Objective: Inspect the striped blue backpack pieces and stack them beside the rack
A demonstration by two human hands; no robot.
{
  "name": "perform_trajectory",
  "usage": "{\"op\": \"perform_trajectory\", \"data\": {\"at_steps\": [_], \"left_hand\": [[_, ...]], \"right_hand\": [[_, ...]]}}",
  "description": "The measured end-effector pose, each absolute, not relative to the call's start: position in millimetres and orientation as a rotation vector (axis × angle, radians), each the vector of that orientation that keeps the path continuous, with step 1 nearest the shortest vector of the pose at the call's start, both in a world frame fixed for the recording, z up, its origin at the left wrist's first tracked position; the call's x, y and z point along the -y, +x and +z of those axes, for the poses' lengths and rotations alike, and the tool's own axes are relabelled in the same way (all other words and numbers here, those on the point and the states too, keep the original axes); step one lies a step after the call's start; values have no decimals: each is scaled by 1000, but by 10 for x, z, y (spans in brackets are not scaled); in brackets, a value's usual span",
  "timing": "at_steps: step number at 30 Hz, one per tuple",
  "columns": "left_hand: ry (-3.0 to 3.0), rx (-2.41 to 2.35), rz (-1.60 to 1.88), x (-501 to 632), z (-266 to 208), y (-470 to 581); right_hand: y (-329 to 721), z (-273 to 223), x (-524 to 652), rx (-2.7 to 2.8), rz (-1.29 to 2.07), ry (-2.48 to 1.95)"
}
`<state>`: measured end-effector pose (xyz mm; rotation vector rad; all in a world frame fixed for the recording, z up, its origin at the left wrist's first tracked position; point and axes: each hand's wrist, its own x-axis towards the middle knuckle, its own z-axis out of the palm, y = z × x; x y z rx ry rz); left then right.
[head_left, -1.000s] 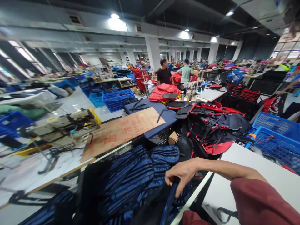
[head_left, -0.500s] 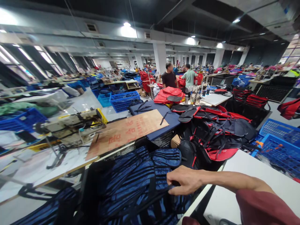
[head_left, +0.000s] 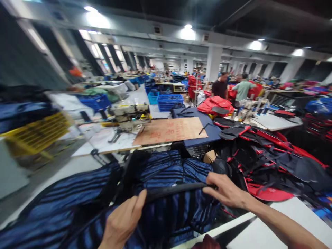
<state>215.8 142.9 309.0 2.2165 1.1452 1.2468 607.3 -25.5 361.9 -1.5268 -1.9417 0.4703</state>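
both hands up front, raised over the blue work, one at each end of a dark edge. my left hand [head_left: 124, 218] is closed on the near-left part of a blue-and-black striped piece [head_left: 178, 211], thumb lying along its black edging [head_left: 176, 189]; its other fingers are mostly hidden by the cloth. my right hand [head_left: 223, 189] pinches the far end of the same edging between thumb and fingers, forearm running off to the lower right. between the two grips the edging stretches in a slightly bowed line, and the striped fabric hangs below it toward me. the piece sits low in the middle of the view, in front of a heap of similar blue striped pieces [head_left: 160, 169]; more striped cloth [head_left: 75, 193] lies to the left. beyond the heap, a plywood board [head_left: 171, 129] with red characters, partly over a dark blue panel [head_left: 215, 130]. left of the board, a sewing machine [head_left: 129, 116] on a white tabletop [head_left: 97, 138]. to the right of my right hand, a big pile of black and red bags [head_left: 272, 166], with a small cardboard box [head_left: 209, 156] near its left side. farther back, a person in a dark shirt [head_left: 219, 89] beside another in pale green [head_left: 243, 90].
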Motion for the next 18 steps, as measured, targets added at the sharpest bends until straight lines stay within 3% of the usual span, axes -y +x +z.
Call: {"op": "perform_trajectory", "data": {"at_steps": [4,9,15,18], "left_hand": [[2891,-939,1315,-1107,3088,2444],[3029,-1056,1437,-781,3164,2690],[2962,-897,1478,-364,3194,3023],[2618,-1059,1390,-337,3143,3030]], "right_hand": [[6321,3221,118,1892,-62,-1723],[6519,3127,-35,1794,-480,-1752],[6034,3365,-34,2361,-253,-1149],[6105,3386,-34,2396,-181,-1165]]}}
